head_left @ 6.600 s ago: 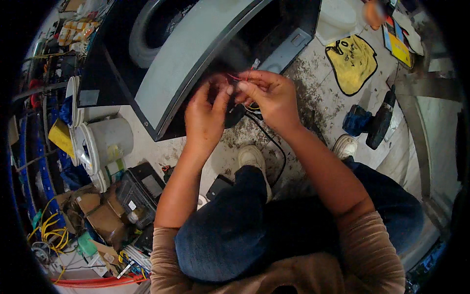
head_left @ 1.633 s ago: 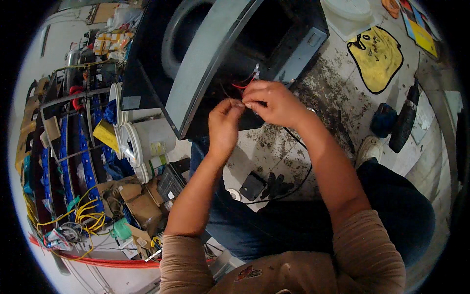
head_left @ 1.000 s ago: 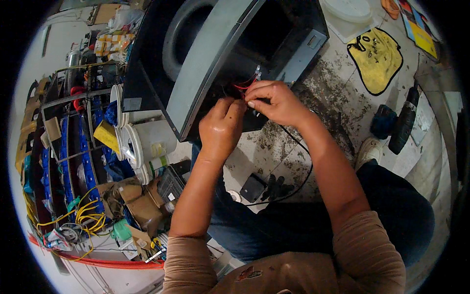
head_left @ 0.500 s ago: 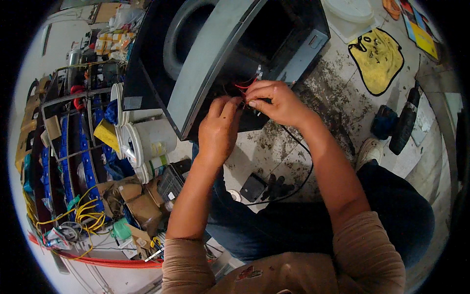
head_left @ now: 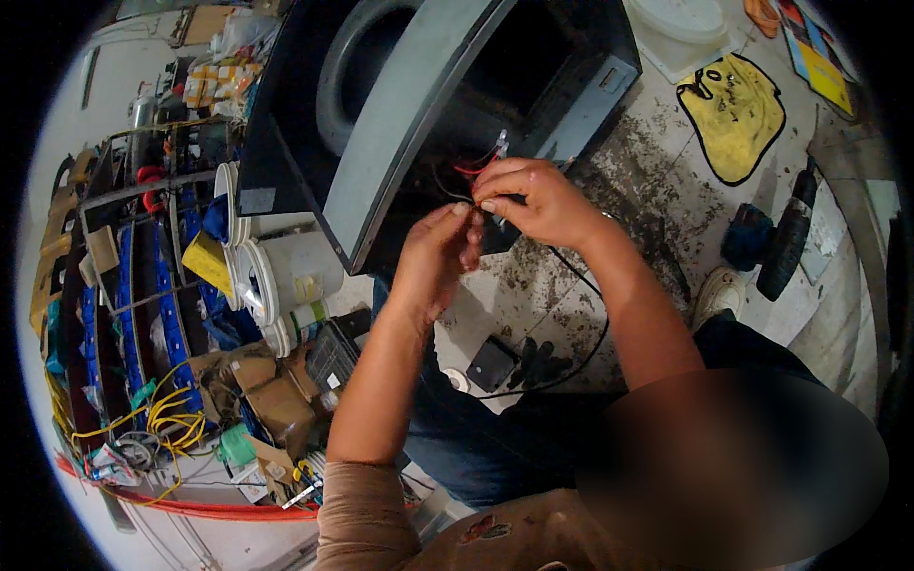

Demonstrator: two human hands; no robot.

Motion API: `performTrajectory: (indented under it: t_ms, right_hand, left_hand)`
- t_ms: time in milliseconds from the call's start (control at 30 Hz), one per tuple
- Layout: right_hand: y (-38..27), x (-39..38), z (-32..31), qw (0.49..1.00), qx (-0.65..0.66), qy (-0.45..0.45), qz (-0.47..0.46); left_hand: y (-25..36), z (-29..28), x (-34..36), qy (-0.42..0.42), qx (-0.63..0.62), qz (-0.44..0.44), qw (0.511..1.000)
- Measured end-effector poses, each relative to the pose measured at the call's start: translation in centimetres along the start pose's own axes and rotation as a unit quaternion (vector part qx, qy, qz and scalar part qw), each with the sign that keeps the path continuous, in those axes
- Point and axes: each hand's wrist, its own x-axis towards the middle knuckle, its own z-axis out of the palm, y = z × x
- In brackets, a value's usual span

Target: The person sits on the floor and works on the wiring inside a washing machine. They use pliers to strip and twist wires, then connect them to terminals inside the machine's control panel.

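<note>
Wires: I'm seeing the red wires (head_left: 473, 169) looping at the lower edge of the casing's dark mouth, with a thin dark wire (head_left: 449, 192) coming to the fingertips from 10 o'clock. A clear connector (head_left: 503, 136) is sticking up at 1 o'clock.
Left hand (head_left: 438, 243): thumb and forefinger are pinching the thin dark wire near its end, no gap showing; the other fingers are curling loosely.
Right hand (head_left: 543, 200): thumb and forefinger are closing on the same spot, tip to tip with the left; exactly how the strands are lying between them, I cannot tell.
Wiring progress: I'm judging this as midway. The wires are hanging out within reach, but I'm making out no finished, covered joint; joining and tucking away are seemingly remaining.
Black casing (head_left: 592, 109): it is standing from 10 to 1 o'clock, its mouth uncovered.
Black cable (head_left: 604, 333): it is curving across the floor toward 5 o'clock.
Gloves (head_left: 541, 364): they're lying at 5 o'clock, beside a small black box (head_left: 492, 364).
Drill (head_left: 788, 233): it is resting at 3 o'clock, well apart from both hands.
Yellow cloth (head_left: 731, 119): it is lying flat at 2 o'clock.
</note>
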Motion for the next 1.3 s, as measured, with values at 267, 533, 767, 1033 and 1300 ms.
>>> performTrajectory:
  t_ms: [267,533,767,1033,1300]
  right_hand:
    - [0.1,0.1,0.0,0.999,0.035,0.001,0.002]
    - [0.1,0.1,0.1,1.000,0.026,0.009,-0.011]
    - [0.1,0.2,-0.1,1.000,0.029,-0.005,-0.002]
    - [0.1,0.1,-0.2,0.999,0.040,-0.014,-0.007]
    - [-0.3,0.3,-0.1,0.999,0.035,-0.024,0.014]
  left_hand:
    - [1.1,-0.3,0.3,0.097,0.510,0.406,0.752]
    - [0.2,-0.3,0.1,-0.019,0.033,0.052,0.998]
    - [1.4,-0.8,0.4,0.061,0.495,0.389,0.775]
    - [1.7,-1.2,1.3,-0.061,0.321,0.205,0.922]
    - [0.8,-1.0,0.1,-0.022,-0.065,-0.076,0.995]
